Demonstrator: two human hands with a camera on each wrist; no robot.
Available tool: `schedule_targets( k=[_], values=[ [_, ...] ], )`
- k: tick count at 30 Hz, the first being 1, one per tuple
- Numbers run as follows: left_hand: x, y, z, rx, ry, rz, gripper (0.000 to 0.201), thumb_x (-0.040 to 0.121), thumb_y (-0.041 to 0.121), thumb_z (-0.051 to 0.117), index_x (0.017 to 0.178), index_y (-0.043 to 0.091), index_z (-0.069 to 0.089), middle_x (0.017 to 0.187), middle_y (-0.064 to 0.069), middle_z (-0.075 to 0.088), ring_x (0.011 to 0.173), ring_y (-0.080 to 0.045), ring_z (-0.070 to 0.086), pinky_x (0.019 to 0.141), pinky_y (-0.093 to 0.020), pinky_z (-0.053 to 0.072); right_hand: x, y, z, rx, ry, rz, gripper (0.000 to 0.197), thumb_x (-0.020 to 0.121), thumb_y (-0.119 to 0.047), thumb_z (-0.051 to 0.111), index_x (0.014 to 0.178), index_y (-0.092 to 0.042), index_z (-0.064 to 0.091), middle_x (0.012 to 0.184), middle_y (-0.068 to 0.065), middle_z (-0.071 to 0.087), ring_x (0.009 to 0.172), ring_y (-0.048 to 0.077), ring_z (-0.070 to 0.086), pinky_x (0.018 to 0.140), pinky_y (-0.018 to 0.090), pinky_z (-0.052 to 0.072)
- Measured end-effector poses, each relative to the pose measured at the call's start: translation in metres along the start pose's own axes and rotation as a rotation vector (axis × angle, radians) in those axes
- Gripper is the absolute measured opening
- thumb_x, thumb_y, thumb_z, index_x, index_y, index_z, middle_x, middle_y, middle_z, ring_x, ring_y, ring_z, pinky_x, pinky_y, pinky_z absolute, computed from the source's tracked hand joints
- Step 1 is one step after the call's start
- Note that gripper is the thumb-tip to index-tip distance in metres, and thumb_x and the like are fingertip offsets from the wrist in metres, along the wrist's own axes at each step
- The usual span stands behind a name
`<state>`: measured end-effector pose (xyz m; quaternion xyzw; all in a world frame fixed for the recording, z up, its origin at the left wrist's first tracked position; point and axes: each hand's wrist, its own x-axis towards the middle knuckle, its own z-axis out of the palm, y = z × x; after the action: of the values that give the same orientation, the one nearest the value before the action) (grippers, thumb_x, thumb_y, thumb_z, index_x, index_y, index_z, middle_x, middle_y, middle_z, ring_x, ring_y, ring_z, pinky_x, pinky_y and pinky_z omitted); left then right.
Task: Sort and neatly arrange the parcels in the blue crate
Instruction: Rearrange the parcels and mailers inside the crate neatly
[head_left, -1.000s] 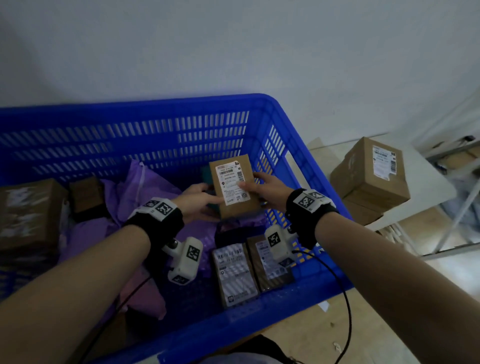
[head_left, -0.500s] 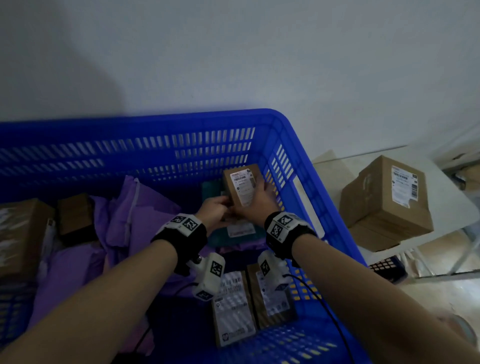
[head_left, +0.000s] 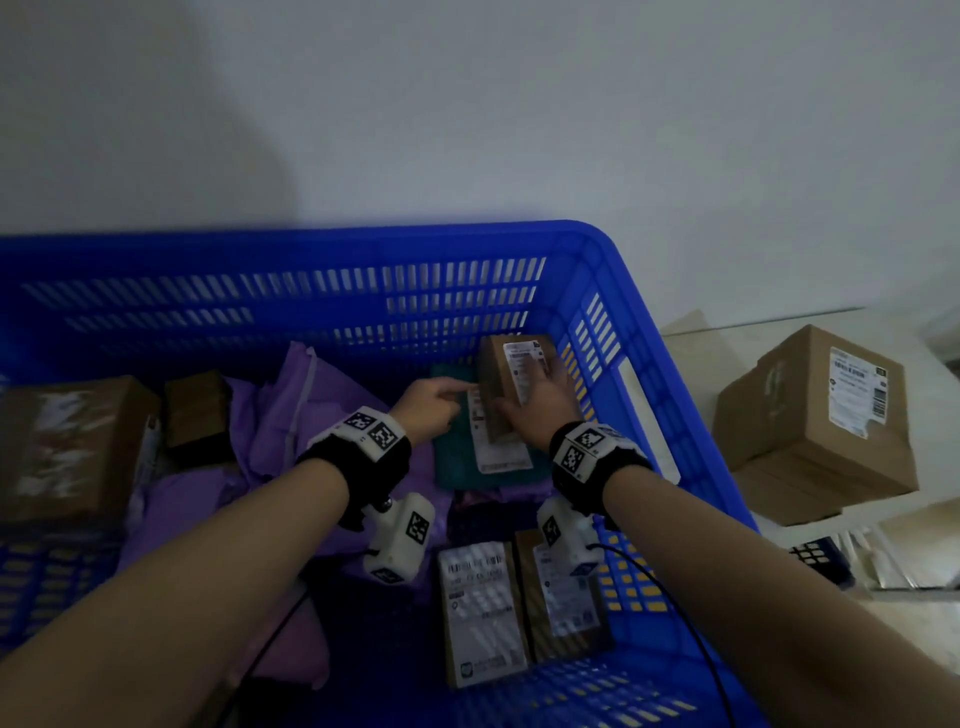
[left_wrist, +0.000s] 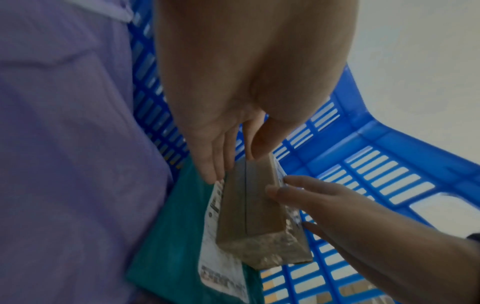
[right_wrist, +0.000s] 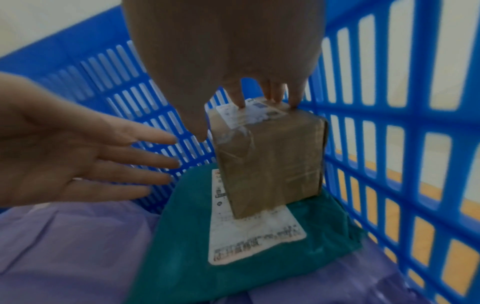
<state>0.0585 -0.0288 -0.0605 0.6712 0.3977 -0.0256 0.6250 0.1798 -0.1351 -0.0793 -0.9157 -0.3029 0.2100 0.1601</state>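
A small brown box with a white label stands on its edge on a teal mailer bag, close to the far right corner of the blue crate. My right hand holds the box, fingers on its label face and thumb on the brown side. In the right wrist view the fingertips press the label end of the box above the teal bag. My left hand is flat with straight fingers just left of the box. I cannot tell whether it touches.
Purple mailer bags fill the crate's middle. Two flat labelled parcels lie side by side at the near right. Brown boxes sit at the left. Outside, to the right, stacked cardboard boxes rest on a white table.
Both hands carried the box toward the far right corner and turned it onto its edge on the teal bag. My left hand has let go and opened.
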Motion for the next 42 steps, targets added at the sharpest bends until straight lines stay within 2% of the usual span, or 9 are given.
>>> schedule_targets(
  k=[4,9,15,26,29,32,37,40,42],
  values=[
    [-0.013,-0.008,-0.038,0.153,0.083,0.052,0.039,0.094,-0.003,0.045,0.133,0.002,0.051,0.138,-0.018,0.049,0.129,-0.028,0.046,0.098,-0.028,0.041,-0.008,-0.015,-0.002,-0.053,0.055,-0.128,0.071,0.088,-0.041,0.058,0.147,-0.017,0.026,0.156,0.013,0.012,0.143,0.033,0.019,0.115,0.042,0.028],
    [-0.035,-0.029,-0.083,0.306,0.233,0.062,0.037,0.092,-0.002,0.047,0.127,0.002,0.056,0.132,-0.017,0.056,0.125,-0.028,0.05,0.1,-0.025,0.037,-0.023,-0.047,0.013,-0.042,-0.148,-0.337,0.068,0.088,-0.035,0.061,0.145,-0.014,0.03,0.152,0.014,0.023,0.139,0.03,0.029,0.112,0.036,0.03],
    [-0.055,-0.06,-0.111,0.463,0.384,-0.059,0.036,0.087,0.003,0.051,0.122,0.007,0.06,0.124,-0.018,0.061,0.114,-0.033,0.057,0.093,-0.031,0.045,-0.032,-0.081,0.038,-0.099,-0.4,-0.417,0.073,0.087,-0.028,0.066,0.147,-0.012,0.028,0.149,0.014,0.032,0.134,0.03,0.039,0.106,0.032,0.034],
    [-0.06,-0.074,-0.111,0.652,0.293,-0.225,0.034,0.089,0.009,0.052,0.119,-0.007,0.056,0.121,-0.024,0.059,0.11,-0.035,0.059,0.086,-0.038,0.047,-0.02,-0.114,0.076,-0.153,-0.515,-0.419,0.078,0.078,-0.024,0.075,0.143,-0.011,0.034,0.141,0.015,0.046,0.126,0.031,0.049,0.103,0.039,0.043],
    [-0.057,-0.076,-0.113,0.643,0.278,-0.199,0.027,0.086,0.007,0.056,0.11,-0.003,0.065,0.115,-0.019,0.064,0.107,-0.032,0.061,0.084,-0.035,0.049,-0.017,-0.111,0.083,-0.168,-0.468,-0.416,0.048,0.081,-0.024,0.071,0.125,-0.012,0.057,0.122,0.012,0.061,0.112,0.028,0.058,0.09,0.035,0.049],
    [-0.058,-0.078,-0.115,0.608,0.27,-0.182,0.023,0.084,0.007,0.06,0.103,-0.001,0.07,0.111,-0.017,0.068,0.103,-0.03,0.063,0.08,-0.032,0.049,-0.016,-0.109,0.081,-0.122,-0.45,-0.419,0.014,0.087,-0.02,0.063,0.095,-0.009,0.067,0.094,0.01,0.062,0.086,0.021,0.056,0.072,0.027,0.041],
    [-0.065,-0.073,-0.121,0.441,0.274,-0.154,0.014,0.082,0.004,0.066,0.095,0.0,0.068,0.095,-0.016,0.066,0.082,-0.023,0.062,0.071,-0.033,0.054,-0.012,-0.109,0.069,0.022,-0.478,-0.459,0.013,0.083,-0.016,0.069,0.072,-0.014,0.063,0.075,0.002,0.057,0.08,0.017,0.052,0.071,0.025,0.039],
    [-0.073,-0.06,-0.125,0.352,0.288,-0.119,0.011,0.082,0.003,0.067,0.088,0.009,0.06,0.086,-0.015,0.06,0.061,-0.019,0.057,0.044,-0.022,0.052,-0.013,-0.113,0.055,0.071,-0.516,-0.512,0.03,0.081,-0.011,0.071,0.062,-0.024,0.052,0.071,0.001,0.056,0.073,0.015,0.051,0.067,0.025,0.043],
    [-0.078,-0.051,-0.131,0.302,0.293,-0.089,0.014,0.083,0.004,0.067,0.092,0.011,0.058,0.084,-0.014,0.06,0.056,-0.015,0.055,0.038,-0.016,0.048,-0.015,-0.117,0.044,0.105,-0.524,-0.54,0.031,0.081,-0.008,0.071,0.063,-0.022,0.051,0.069,-0.002,0.054,0.065,0.008,0.049,0.059,0.014,0.043]
  ],
)
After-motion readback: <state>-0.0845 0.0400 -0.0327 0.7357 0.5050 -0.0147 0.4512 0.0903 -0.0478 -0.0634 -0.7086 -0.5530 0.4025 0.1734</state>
